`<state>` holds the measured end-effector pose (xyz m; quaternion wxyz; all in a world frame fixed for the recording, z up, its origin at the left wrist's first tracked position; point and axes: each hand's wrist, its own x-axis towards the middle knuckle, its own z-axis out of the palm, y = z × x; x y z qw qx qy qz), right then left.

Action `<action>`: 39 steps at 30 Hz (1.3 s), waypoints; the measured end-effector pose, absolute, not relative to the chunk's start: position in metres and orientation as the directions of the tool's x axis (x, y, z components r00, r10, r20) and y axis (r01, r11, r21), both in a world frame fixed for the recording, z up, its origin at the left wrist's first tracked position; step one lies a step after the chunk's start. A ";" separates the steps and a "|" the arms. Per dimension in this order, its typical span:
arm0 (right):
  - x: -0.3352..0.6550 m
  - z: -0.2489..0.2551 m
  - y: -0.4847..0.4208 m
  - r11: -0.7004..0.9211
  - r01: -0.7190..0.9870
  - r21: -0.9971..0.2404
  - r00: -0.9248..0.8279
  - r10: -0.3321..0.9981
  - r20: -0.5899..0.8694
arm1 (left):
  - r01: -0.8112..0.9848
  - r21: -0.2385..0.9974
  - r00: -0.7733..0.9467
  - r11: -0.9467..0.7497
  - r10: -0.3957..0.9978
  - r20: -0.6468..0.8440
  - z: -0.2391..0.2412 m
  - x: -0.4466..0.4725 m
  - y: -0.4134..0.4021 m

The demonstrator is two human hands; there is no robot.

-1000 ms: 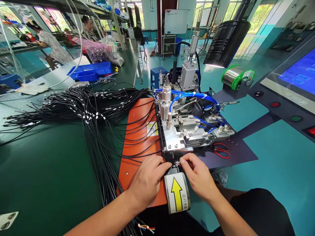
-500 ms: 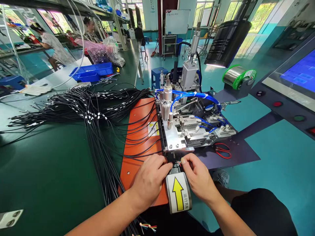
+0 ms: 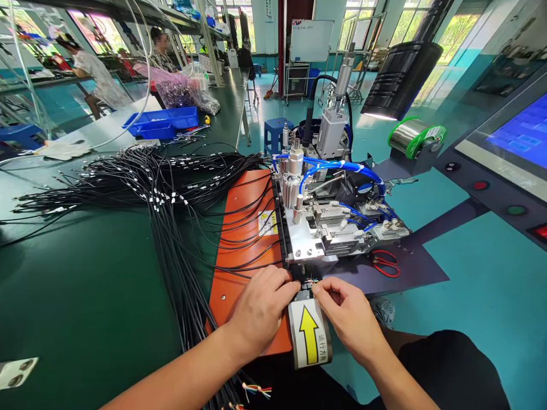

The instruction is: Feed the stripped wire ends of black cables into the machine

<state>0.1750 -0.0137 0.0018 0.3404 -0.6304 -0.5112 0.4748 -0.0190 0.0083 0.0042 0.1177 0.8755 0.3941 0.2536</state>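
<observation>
My left hand (image 3: 265, 307) rests at the edge of the orange plate (image 3: 243, 222), thumb and index finger closed together by a small dark fixture (image 3: 305, 293). A black cable (image 3: 233, 274) runs under its fingers, its end hidden there. On the fixture's other side, my right hand (image 3: 348, 319) pinches at fine coloured wires (image 3: 313, 281); the exact grip is partly covered by the fingertips. Below both hands is a curved guide (image 3: 310, 336) with a yellow arrow label. Just beyond stands the metal machine (image 3: 299, 228) with blue air hoses.
A bundle of black cables (image 3: 171, 267) lies left across the green mat (image 3: 85, 285). Red-handled cutters (image 3: 386, 263) lie right of the machine, below a solder spool (image 3: 412, 138). A lamp (image 3: 397, 80) hangs above. A control panel (image 3: 491, 176) stands right; two people sit far left.
My right fingertips have shifted slightly down toward me, and fine wire ends show above them. My left hand stays nearly in place. The view has moved a little.
</observation>
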 end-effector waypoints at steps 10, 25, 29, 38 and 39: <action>0.177 0.003 -0.010 -0.091 0.472 -0.877 0.019 0.996 -0.092 | 0.617 0.413 0.569 -0.671 0.742 0.355 0.002 -0.020 0.008; 0.187 -0.002 -0.010 0.115 0.505 -0.855 -0.105 0.992 0.071 | 0.622 0.395 0.573 -0.676 0.737 0.360 -0.001 -0.021 0.008; 0.186 -0.001 -0.010 0.145 0.506 -0.850 -0.091 0.989 0.115 | 0.617 0.401 0.581 -0.677 0.736 0.348 0.000 -0.021 0.009; 0.181 -0.003 -0.003 0.070 0.519 -0.852 -0.006 0.997 0.078 | 0.621 0.390 0.576 -0.680 0.733 0.361 0.001 -0.020 0.008; 0.181 -0.003 -0.002 0.056 0.517 -0.854 -0.003 0.998 0.063 | 0.622 0.388 0.575 -0.680 0.733 0.364 0.001 -0.020 0.008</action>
